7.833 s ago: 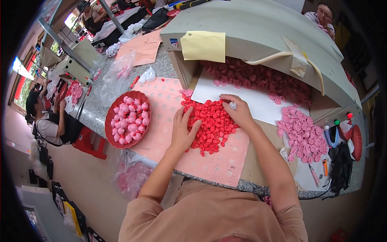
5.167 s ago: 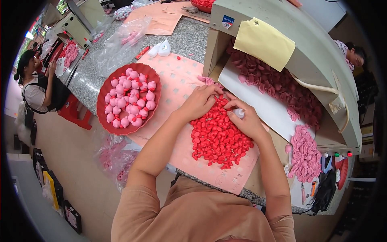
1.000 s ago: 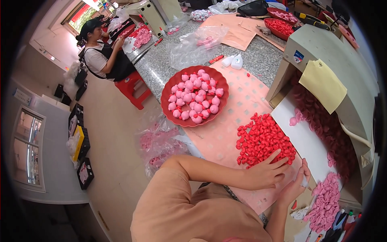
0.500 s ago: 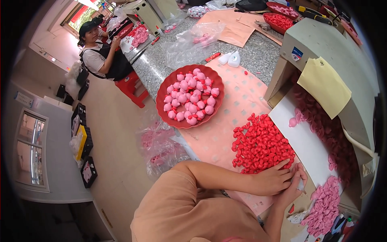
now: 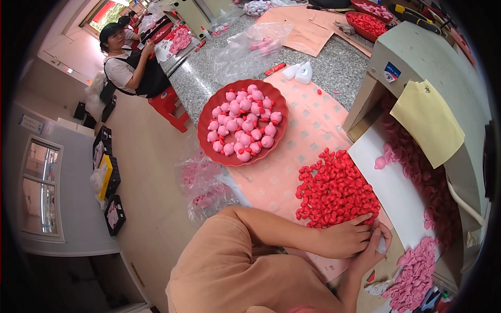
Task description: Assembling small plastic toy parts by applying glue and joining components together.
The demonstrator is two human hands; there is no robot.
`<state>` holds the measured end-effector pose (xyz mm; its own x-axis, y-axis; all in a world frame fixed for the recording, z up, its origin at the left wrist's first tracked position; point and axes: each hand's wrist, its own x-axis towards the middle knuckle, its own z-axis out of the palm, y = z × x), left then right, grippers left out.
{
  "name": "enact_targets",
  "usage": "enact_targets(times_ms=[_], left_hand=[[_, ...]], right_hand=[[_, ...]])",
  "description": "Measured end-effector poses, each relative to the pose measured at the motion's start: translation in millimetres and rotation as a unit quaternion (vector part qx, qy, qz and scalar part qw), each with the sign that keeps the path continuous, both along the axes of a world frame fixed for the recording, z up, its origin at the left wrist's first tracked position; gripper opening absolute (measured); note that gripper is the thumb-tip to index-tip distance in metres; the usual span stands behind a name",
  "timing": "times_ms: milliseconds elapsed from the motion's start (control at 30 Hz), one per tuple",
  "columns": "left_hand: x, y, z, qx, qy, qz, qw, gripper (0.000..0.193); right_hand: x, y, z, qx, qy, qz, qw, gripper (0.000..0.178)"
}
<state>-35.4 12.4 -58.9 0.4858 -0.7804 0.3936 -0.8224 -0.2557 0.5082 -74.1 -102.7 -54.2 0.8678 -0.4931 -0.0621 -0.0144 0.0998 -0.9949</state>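
Note:
My left hand (image 5: 342,239) reaches across from the left, its fingers bent at the near edge of a heap of small glossy red pieces (image 5: 336,188). Whatever its fingertips pinch is hidden. Pressed up against it, my right hand (image 5: 371,251) is closed around a small whitish translucent bottle (image 5: 382,245), mostly covered by the fingers. Further left stands a round red tray with a scalloped rim (image 5: 202,116), filled with round pink pieces (image 5: 245,106) that have small red parts on them.
A grey machine housing (image 5: 428,68) with a yellow paper sheet stands at the right, dark pink pieces beneath it. Flat pink pieces (image 5: 413,279) lie near right. Two white bottles (image 5: 303,73) and a plastic bag (image 5: 245,55) rest farther back. Another person (image 5: 128,62) sits far left.
The view has shifted slightly. My two hands stay together beside the red heap; the left fingers have bent a little and the right hand has turned slightly around the bottle.

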Motion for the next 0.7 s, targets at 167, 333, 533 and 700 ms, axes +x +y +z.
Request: enact_targets(times_ms=[167,333,533,700], left_hand=[[2.5,0.7,2.0,-0.006,-0.010,0.001,1.000,0.019],[5.4,2.8,3.4,-0.028,0.017,-0.010,0.999,0.013],[4.8,2.9,2.0,-0.067,0.046,-0.009,0.997,0.009],[3.8,3.1,3.4,-0.070,0.074,-0.014,0.995,0.010]], right_hand=[[-0.1,-0.8,1.4,0.001,0.014,-0.002,1.000,0.015],[-2.1,-2.9,-4.6,-0.019,-0.002,0.015,1.000,0.016],[-3.0,-1.6,-6.0,-0.032,-0.039,0.021,0.999,0.020],[-3.5,-2.1,-5.1,-0.025,-0.036,0.021,0.999,0.022]])
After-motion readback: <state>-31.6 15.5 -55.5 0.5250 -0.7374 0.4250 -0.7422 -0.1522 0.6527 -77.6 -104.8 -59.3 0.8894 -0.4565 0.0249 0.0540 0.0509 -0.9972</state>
